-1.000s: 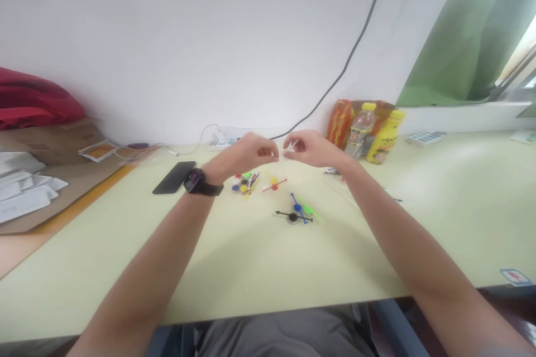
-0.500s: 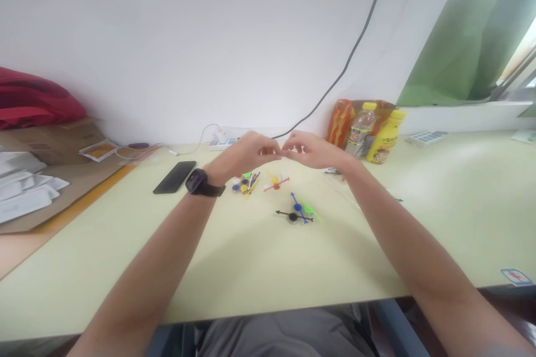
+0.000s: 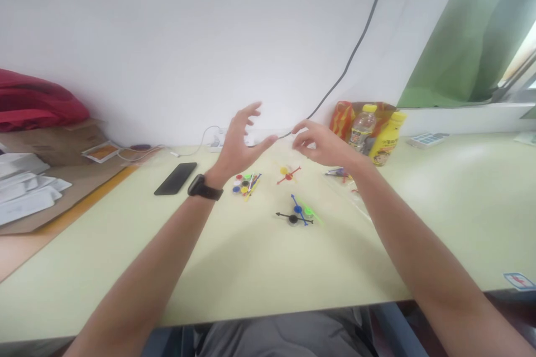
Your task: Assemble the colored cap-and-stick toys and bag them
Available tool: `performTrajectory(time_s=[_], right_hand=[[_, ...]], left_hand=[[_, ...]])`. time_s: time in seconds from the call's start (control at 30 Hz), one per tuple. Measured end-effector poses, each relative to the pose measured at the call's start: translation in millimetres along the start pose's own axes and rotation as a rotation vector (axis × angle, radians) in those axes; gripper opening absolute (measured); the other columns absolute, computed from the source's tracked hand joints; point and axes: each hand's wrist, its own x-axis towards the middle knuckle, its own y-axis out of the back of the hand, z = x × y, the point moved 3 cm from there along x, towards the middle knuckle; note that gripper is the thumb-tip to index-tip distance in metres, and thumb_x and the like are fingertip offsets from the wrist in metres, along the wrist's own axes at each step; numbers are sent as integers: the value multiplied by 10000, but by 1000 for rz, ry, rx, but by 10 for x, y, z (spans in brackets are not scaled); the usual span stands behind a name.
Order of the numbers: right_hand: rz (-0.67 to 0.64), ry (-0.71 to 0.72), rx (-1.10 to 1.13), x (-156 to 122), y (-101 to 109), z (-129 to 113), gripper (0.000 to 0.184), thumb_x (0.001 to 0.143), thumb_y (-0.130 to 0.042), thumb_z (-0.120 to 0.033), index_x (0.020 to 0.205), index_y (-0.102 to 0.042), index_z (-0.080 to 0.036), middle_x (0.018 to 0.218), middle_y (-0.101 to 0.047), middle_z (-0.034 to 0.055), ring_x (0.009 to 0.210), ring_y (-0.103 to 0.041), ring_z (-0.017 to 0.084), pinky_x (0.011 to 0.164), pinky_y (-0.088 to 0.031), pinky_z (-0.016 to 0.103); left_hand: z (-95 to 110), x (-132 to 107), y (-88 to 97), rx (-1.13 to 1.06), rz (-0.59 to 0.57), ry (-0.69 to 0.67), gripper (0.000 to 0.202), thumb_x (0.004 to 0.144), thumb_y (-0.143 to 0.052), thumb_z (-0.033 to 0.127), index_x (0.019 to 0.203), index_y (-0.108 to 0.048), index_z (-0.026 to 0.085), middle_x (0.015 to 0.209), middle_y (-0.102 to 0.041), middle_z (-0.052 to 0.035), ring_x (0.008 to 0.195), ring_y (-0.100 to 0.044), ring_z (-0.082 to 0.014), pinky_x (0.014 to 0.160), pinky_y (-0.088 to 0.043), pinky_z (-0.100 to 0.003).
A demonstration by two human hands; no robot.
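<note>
My left hand (image 3: 240, 148), with a black watch (image 3: 205, 187) on its wrist, is raised with thumb and fingers spread, holding nothing. Across a gap, my right hand (image 3: 320, 144) hovers with its fingers loosely curled and apart; nothing shows in it. Below them, a red arrow spinner (image 3: 288, 176) overlaps a yellow spinner (image 3: 283, 170). Nearer to me lie a black arrow spinner (image 3: 293, 218), a blue arrow spinner (image 3: 297, 210) and a green spinner (image 3: 309, 211), close together. Under my left hand is a pile of coloured round pieces and sticks (image 3: 245, 185).
A dark phone (image 3: 176, 178) lies at left, with papers (image 3: 25, 189) and a cardboard box (image 3: 54, 142) beyond. Near my right wrist are more small arrows (image 3: 338, 173). Behind stand a clear bottle (image 3: 362, 127) and a yellow bottle (image 3: 387, 138). A grey cable (image 3: 354, 50) hangs along the wall.
My hands, earlier touching at the fingertips, have parted; the left has opened and moved left, the right slightly right. The red and yellow spinners appear further right and back.
</note>
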Motion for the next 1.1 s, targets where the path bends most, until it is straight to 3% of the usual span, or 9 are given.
performTrajectory(time_s=[0.07,0.17,0.23,0.37,0.5,0.67,0.73,0.93,1.1], right_hand=[[41,19,40,-19,45,-70,184,969,-615,-252,918,-789,-223,1293,-632,103,1002,-671,232,837,-573,361],[82,56,115,-65,103,-210,193,983,-617,-296,960,-802,-243,1312,-628,91,995,-682,229,831,-585,364],[86,74,128,-121,136,-311,207,987,-606,-298,1008,-809,-262,1347,-613,87,1042,-682,244,823,-596,367],[-68,95,9,-277,151,-493,313,973,-563,-222,1160,-789,-328,1523,-511,53,1112,-671,270,794,-603,387],[-220,122,-225,-351,128,-599,399,925,-531,-132,1179,-784,-309,1622,-422,28,1037,-695,266,800,-578,416],[80,7,-513,-260,233,-526,334,953,-487,-134,1162,-744,-165,1462,-568,155,1053,-667,331,861,-511,455],[93,-121,-510,-296,211,-427,305,1010,-453,-192,1151,-720,-150,1341,-630,174,1061,-662,324,859,-496,433],[-477,-502,-264,-815,-399,-290,488,1028,-498,-602,1227,-629,-175,1085,-735,141,924,-695,295,700,-436,352],[-497,-597,-259,-1117,-782,-434,361,1031,-537,-509,1111,-596,-161,1072,-739,168,934,-698,323,670,-368,341]], left_hand=[[-154,-141,-104,-158,-34,153,863,894,-772,573,1597,-351,301,1574,-505,-161,1319,-565,-293,1006,-521,-410],[-273,-445,-354,-464,-273,385,976,807,-861,556,1591,-353,274,1540,-530,-209,1297,-620,-322,972,-567,-437],[-229,-645,-477,-670,-409,448,960,783,-905,478,1570,-394,275,1449,-614,-185,1245,-672,-310,978,-582,-441],[-53,-907,-526,-809,-533,483,468,843,-866,433,1221,-699,212,1096,-761,-109,992,-753,-256,853,-615,-385],[22,-1034,-473,-741,-555,439,296,827,-877,426,973,-750,201,1003,-767,-76,865,-747,-222,797,-622,-359],[-100,-1169,-469,-759,-484,462,284,835,-866,432,967,-746,210,960,-767,-62,879,-755,-237,765,-641,-372],[-186,-1205,-469,-725,-420,514,313,844,-857,445,1007,-737,206,928,-770,-56,855,-757,-233,732,-637,-359],[-329,-1230,-459,-625,-237,639,391,808,-881,462,993,-714,161,936,-765,-70,863,-770,-235,665,-610,-287],[-370,-1301,-533,-656,-268,625,360,817,-879,432,1001,-700,178,906,-734,-38,839,-739,-197,695,-589,-272]])
